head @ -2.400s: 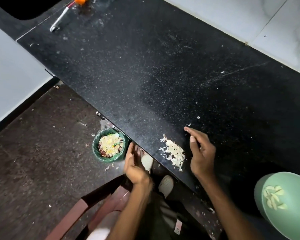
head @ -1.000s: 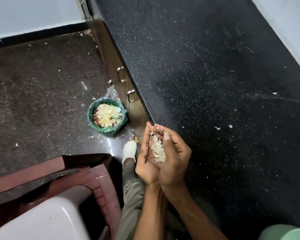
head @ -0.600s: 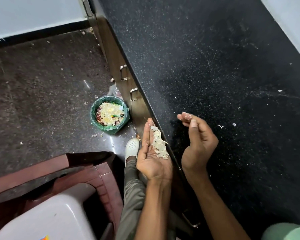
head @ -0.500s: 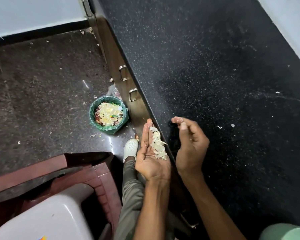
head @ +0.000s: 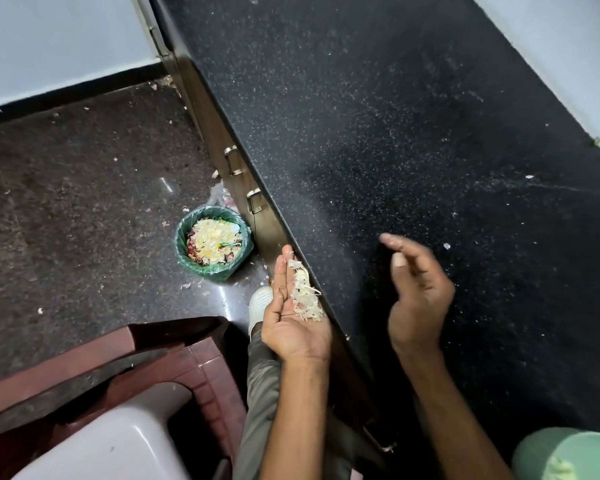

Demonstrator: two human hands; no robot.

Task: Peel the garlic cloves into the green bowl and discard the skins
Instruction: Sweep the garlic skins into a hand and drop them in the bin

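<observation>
My left hand lies palm up with straight fingers just off the edge of the black counter. A heap of pale garlic skins rests on its palm and fingers. My right hand hovers over the counter to the right, fingers loosely curled and holding nothing. The green bowl sits at the bottom right corner, mostly cut off by the frame, with a bit of garlic showing inside. On the floor stands a small bin with a green liner, filled with skins and scraps.
Drawer handles line the cabinet front below the counter edge. A dark red chair with a white seat stands at the bottom left. My white shoe is on the floor near the bin. Small skin flecks dot the counter.
The skins were swept off the counter edge into my left palm. My right hand then drew away to the right over the counter; my left hand stays cupped with the skins.
</observation>
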